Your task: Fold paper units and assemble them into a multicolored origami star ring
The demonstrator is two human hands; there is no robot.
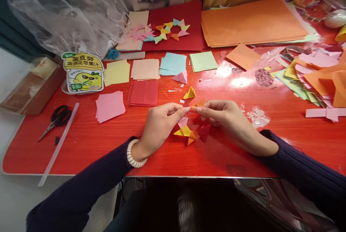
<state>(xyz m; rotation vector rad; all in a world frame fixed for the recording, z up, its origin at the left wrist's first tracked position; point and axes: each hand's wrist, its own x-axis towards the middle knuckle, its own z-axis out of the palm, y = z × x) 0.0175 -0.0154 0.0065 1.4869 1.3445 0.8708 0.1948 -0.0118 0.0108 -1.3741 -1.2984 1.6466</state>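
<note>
My left hand (159, 122), with a coiled band at the wrist, pinches a red folded paper piece of a linked ring. My right hand (227, 120) pinches an orange folded paper piece (199, 104) right against that red one. Below the fingers hangs or lies the rest of the partial ring, with a yellow piece (183, 131), an orange one (193, 137) and a dark red one (204, 132). Just beyond the hands sit a loose yellow folded piece (190, 92) and a pink folded piece (181, 77). Fingertips partly hide where the held pieces meet.
Square paper stacks lie behind and left: pink (110, 106), red (143, 93), yellow (117, 72), blue (173, 63), green (203, 61). Scissors (58, 118) and a clear strip (59, 143) are at left. Finished paper rings (169, 30) rest at the back, paper scraps (321, 73) at right.
</note>
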